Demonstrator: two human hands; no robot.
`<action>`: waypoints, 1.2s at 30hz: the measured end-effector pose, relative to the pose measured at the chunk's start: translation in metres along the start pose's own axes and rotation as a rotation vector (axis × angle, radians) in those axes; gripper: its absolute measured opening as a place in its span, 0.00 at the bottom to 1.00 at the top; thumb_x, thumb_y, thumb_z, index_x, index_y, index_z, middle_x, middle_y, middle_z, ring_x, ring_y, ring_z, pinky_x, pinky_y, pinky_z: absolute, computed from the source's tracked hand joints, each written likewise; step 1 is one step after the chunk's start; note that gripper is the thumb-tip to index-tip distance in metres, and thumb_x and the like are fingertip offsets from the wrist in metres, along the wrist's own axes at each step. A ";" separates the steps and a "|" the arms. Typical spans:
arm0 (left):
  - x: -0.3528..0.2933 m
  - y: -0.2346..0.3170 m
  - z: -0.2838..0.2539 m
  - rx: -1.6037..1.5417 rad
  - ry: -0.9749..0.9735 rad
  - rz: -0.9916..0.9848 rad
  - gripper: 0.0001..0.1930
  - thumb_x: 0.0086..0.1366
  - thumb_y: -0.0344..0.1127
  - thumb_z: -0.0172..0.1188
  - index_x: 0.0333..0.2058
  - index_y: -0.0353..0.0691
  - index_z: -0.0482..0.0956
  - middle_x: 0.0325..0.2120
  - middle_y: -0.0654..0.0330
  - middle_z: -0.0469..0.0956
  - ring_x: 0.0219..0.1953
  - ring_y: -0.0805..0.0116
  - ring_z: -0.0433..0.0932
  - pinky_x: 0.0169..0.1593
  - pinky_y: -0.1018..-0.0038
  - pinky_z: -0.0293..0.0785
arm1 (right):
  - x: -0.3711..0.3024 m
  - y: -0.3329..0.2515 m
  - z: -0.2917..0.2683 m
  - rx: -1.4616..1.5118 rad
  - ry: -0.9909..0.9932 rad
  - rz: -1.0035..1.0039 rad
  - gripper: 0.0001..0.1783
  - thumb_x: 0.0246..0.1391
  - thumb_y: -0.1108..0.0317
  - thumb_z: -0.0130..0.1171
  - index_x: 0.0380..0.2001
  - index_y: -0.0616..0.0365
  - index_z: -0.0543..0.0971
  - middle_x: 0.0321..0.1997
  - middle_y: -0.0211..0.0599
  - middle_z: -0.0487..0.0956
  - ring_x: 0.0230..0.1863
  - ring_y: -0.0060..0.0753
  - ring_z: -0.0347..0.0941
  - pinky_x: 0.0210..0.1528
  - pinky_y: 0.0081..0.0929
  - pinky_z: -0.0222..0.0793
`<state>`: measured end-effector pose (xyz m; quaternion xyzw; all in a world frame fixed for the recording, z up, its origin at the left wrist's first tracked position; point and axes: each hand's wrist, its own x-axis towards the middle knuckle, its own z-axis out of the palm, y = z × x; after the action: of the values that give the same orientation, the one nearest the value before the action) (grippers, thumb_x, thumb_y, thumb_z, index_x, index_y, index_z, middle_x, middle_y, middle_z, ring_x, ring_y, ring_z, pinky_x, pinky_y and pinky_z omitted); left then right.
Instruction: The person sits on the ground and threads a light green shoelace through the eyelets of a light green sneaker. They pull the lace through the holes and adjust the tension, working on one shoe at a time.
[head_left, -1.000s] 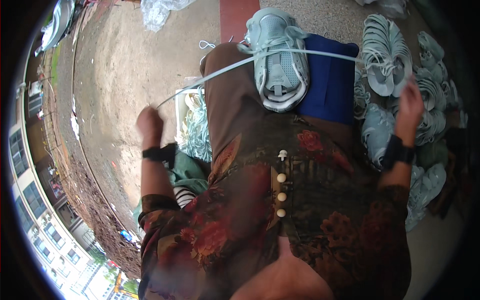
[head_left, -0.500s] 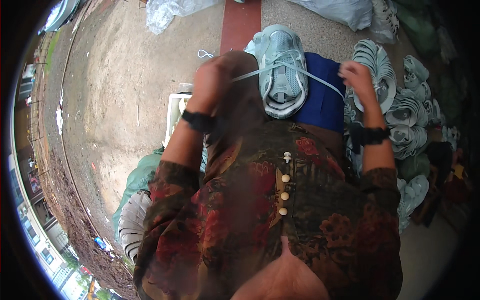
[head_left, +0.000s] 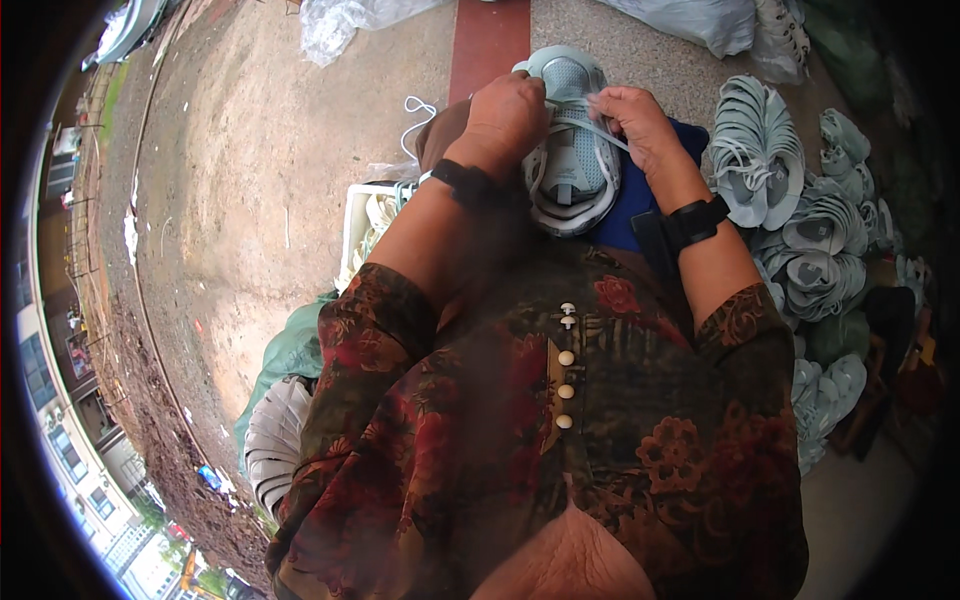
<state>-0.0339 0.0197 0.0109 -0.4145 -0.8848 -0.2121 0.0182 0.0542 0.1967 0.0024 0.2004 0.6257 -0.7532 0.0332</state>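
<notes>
We angle two bare forearms inward over one pale blue-grey mesh shoe, toe away, on our brown-trousered lap. At the shoe's left edge our left hand curls, its grip hidden; at its right, our right hand's thumb and fingers pinch one thin pale lace. Left of the shoe, one white bin holds pale strands.

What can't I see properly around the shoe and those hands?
In the head view:
- Left hand fingertips: mostly hidden behind its own knuckles.
- The sneaker's upper left side: covered by that hand.
- The right side of the white bin: blocked by the left forearm.
- Far end of the clear plastic bag: cut off by the top edge.
</notes>
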 end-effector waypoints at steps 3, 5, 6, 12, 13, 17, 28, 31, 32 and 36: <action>0.002 -0.017 -0.002 -0.157 -0.079 0.032 0.08 0.53 0.33 0.54 0.27 0.34 0.77 0.26 0.50 0.77 0.28 0.55 0.77 0.34 0.66 0.73 | 0.001 0.003 -0.004 0.062 -0.052 0.013 0.12 0.49 0.66 0.59 0.16 0.55 0.73 0.17 0.23 0.68 0.19 0.14 0.55 0.24 0.13 0.50; -0.003 -0.026 -0.009 -0.523 -0.238 -0.134 0.10 0.53 0.35 0.55 0.31 0.34 0.77 0.27 0.54 0.77 0.29 0.62 0.77 0.34 0.70 0.72 | 0.005 0.012 -0.009 0.059 -0.052 -0.008 0.12 0.48 0.66 0.59 0.15 0.54 0.72 0.16 0.22 0.67 0.19 0.14 0.54 0.24 0.14 0.50; -0.005 -0.026 -0.014 -0.708 -0.313 -0.222 0.12 0.53 0.36 0.56 0.32 0.33 0.77 0.27 0.57 0.77 0.29 0.66 0.76 0.35 0.72 0.72 | 0.005 0.010 -0.007 0.068 -0.033 0.000 0.12 0.48 0.67 0.59 0.15 0.54 0.72 0.16 0.22 0.66 0.19 0.14 0.54 0.24 0.14 0.49; -0.004 -0.011 -0.016 -1.202 -0.398 -0.379 0.12 0.58 0.39 0.55 0.35 0.36 0.76 0.28 0.64 0.76 0.30 0.77 0.73 0.32 0.80 0.68 | 0.001 0.008 -0.005 0.087 -0.024 -0.002 0.11 0.46 0.69 0.58 0.13 0.52 0.71 0.15 0.21 0.64 0.19 0.14 0.54 0.24 0.15 0.49; -0.003 -0.016 -0.012 -1.017 -0.287 -0.113 0.11 0.58 0.38 0.55 0.34 0.36 0.76 0.28 0.64 0.76 0.30 0.76 0.73 0.32 0.80 0.69 | 0.001 0.010 -0.006 0.106 -0.032 -0.008 0.11 0.46 0.69 0.58 0.14 0.52 0.71 0.15 0.20 0.64 0.19 0.14 0.54 0.24 0.14 0.49; -0.001 -0.020 0.011 -0.742 -0.188 -0.261 0.10 0.54 0.36 0.56 0.28 0.34 0.76 0.27 0.57 0.76 0.28 0.65 0.75 0.32 0.74 0.71 | -0.001 0.016 -0.005 0.132 -0.001 -0.046 0.10 0.46 0.69 0.57 0.14 0.54 0.71 0.15 0.21 0.65 0.19 0.14 0.56 0.24 0.14 0.50; -0.029 0.004 0.003 -0.327 0.017 -0.320 0.17 0.56 0.40 0.60 0.35 0.30 0.74 0.30 0.41 0.76 0.34 0.48 0.77 0.39 0.65 0.73 | -0.038 0.006 0.007 -0.469 0.290 -0.242 0.03 0.49 0.71 0.56 0.29 0.57 0.75 0.18 0.21 0.67 0.17 0.13 0.58 0.18 0.15 0.53; -0.037 -0.004 -0.013 -0.373 -0.051 -0.219 0.14 0.57 0.36 0.59 0.35 0.30 0.75 0.30 0.47 0.78 0.31 0.59 0.78 0.38 0.72 0.74 | -0.042 0.001 -0.018 -0.026 0.306 -0.088 0.04 0.45 0.75 0.56 0.28 0.59 0.75 0.17 0.22 0.67 0.15 0.12 0.58 0.15 0.13 0.50; -0.042 -0.018 -0.022 -0.609 -0.020 -0.322 0.12 0.58 0.34 0.59 0.35 0.30 0.75 0.29 0.52 0.78 0.31 0.65 0.78 0.37 0.75 0.74 | -0.040 0.004 -0.037 0.068 0.345 -0.106 0.04 0.43 0.75 0.56 0.26 0.59 0.76 0.16 0.22 0.66 0.15 0.12 0.57 0.15 0.14 0.50; -0.075 -0.066 -0.031 -1.120 0.055 -0.453 0.05 0.59 0.29 0.57 0.31 0.33 0.78 0.27 0.64 0.77 0.31 0.79 0.74 0.36 0.82 0.71 | -0.060 0.006 -0.098 0.178 0.403 -0.152 0.07 0.43 0.81 0.52 0.28 0.61 0.75 0.15 0.20 0.65 0.13 0.11 0.56 0.13 0.13 0.47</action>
<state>-0.0383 -0.0839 0.0002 -0.1567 -0.7039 -0.6551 -0.2254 0.1362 0.2772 0.0037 0.3011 0.5643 -0.7504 -0.1671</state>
